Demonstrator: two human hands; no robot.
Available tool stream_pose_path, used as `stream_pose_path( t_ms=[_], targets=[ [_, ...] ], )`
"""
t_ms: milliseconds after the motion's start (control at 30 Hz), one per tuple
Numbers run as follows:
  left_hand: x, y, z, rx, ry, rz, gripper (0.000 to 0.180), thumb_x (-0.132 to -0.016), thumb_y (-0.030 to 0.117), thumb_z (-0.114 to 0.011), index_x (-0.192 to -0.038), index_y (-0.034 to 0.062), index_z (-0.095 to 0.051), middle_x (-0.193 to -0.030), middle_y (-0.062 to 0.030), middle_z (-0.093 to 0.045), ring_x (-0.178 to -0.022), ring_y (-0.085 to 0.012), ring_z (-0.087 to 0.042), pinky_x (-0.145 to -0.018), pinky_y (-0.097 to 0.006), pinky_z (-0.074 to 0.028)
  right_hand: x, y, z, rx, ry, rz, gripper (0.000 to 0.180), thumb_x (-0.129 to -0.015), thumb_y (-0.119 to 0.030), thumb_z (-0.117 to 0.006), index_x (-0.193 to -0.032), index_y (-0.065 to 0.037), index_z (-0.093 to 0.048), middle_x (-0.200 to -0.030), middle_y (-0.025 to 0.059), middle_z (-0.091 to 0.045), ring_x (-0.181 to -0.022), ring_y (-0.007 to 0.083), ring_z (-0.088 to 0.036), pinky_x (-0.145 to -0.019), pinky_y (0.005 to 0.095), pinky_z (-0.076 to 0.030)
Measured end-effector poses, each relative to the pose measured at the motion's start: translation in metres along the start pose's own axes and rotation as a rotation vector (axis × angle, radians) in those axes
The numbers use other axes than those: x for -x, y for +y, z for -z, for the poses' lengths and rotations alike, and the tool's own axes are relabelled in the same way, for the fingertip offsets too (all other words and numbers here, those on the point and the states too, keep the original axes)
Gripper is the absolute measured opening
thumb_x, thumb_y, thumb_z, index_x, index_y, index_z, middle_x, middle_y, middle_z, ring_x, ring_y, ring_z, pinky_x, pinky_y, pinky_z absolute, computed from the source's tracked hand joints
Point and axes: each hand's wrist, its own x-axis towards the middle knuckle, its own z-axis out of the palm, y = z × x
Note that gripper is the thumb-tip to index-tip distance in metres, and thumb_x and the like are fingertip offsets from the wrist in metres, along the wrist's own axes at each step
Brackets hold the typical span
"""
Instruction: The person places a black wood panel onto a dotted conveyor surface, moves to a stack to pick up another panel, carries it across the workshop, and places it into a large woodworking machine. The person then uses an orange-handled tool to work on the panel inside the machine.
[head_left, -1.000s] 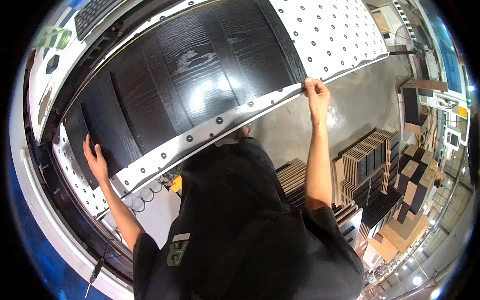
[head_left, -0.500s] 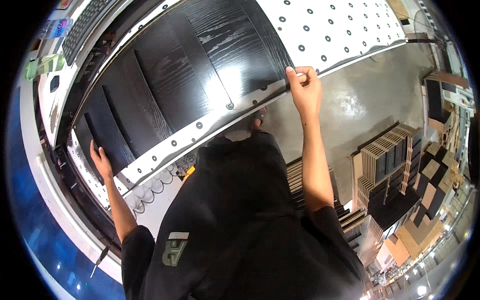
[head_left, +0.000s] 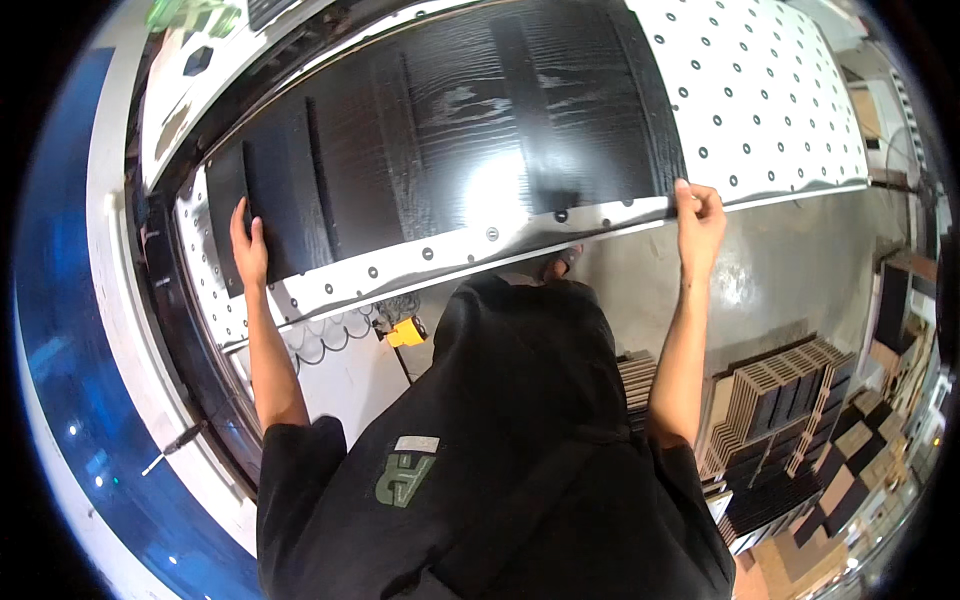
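Observation:
A long black wood-grain panel [head_left: 450, 130], crossed by several darker strips, lies on a white tabletop [head_left: 770, 100] dotted with black round pads. My left hand [head_left: 249, 250] is on the panel's left end, beside a cross strip, its fingers stretched out and the thumb apart. At the panel's near right corner, my right hand [head_left: 700, 215] pinches the edge between thumb and fingers. White tabletop shows along the panel's near side and beyond its right end.
A yellow tool [head_left: 404, 332] and a coiled hose [head_left: 335, 330] hang below the table's near edge. Stacked dark panels [head_left: 780, 400] stand on the floor at right. A screwdriver-like tool [head_left: 178, 445] lies at lower left. Green bottles [head_left: 190, 15] stand at the far left.
The view has shifted, so table, panel and both hands appear farther right, and more of the yellow tool shows. My hands stay near the same ends of the panel.

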Motion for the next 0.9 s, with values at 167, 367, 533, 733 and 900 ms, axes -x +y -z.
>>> stream_pose_path(
  t_ms=[167, 367, 533, 733, 900],
  targets=[
    [0.004, 0.003, 0.000, -0.029, 0.047, -0.009, 0.047, -0.104, 0.029, -0.054, -0.150, 0.0182, -0.052, -0.156, -0.0181, -0.046, -0.146, -0.0350, -0.041, -0.120, -0.042, -0.033, 0.027, -0.018, -0.009, 0.400, 0.240, 0.292, 0.026, -0.096, -0.025, -0.071, -0.111, -0.004, -0.071, -0.081, 0.0026, -0.060, -0.071, 0.0145, -0.051, -0.069, 0.0319, -0.047],
    [0.003, 0.002, -0.001, -0.030, 0.056, 0.068, 0.048, -0.103, 0.032, -0.055, -0.150, 0.0242, -0.051, -0.159, -0.0178, -0.042, -0.147, -0.0370, -0.039, -0.119, -0.045, -0.033, 0.077, -0.074, -0.079, 0.219, -0.117, 0.330, 0.021, -0.093, -0.020, -0.076, -0.106, -0.004, -0.074, -0.090, 0.0054, -0.066, -0.084, 0.0162, -0.059, -0.078, 0.0307, -0.049],
    [0.004, 0.008, 0.004, 0.041, 0.056, 0.119, 0.047, -0.102, 0.032, -0.057, -0.149, 0.0259, -0.054, -0.160, -0.0171, -0.041, -0.147, -0.0363, -0.039, -0.120, -0.045, -0.033, 0.089, -0.088, -0.116, 0.500, -0.195, 0.425, 0.032, -0.090, -0.025, -0.079, -0.112, -0.005, -0.066, -0.090, 0.0076, -0.065, -0.083, 0.0199, -0.060, -0.075, 0.0349, -0.050],
    [0.004, -0.005, 0.007, 0.156, 0.128, 0.046, 0.042, -0.096, 0.024, -0.064, -0.138, 0.0199, -0.064, -0.152, -0.0215, -0.050, -0.143, -0.0396, -0.045, -0.121, -0.045, -0.029, 0.077, -0.081, -0.119, 0.387, -0.277, 0.333, 0.027, -0.097, -0.024, -0.075, -0.106, -0.004, -0.061, -0.080, 0.0017, -0.059, -0.072, 0.0101, -0.054, -0.066, 0.0269, -0.046],
    [0.000, -0.013, 0.005, 0.295, 0.099, 0.076, 0.039, -0.097, 0.018, -0.062, -0.136, 0.0206, -0.066, -0.154, -0.0204, -0.049, -0.149, -0.0357, -0.039, -0.123, -0.045, -0.024, 0.068, -0.081, -0.121, 0.407, -0.277, 0.312, 0.033, -0.096, -0.027, -0.076, -0.119, -0.005, -0.065, -0.073, 0.0008, -0.054, -0.068, 0.0105, -0.050, -0.063, 0.0280, -0.044]
  ],
)
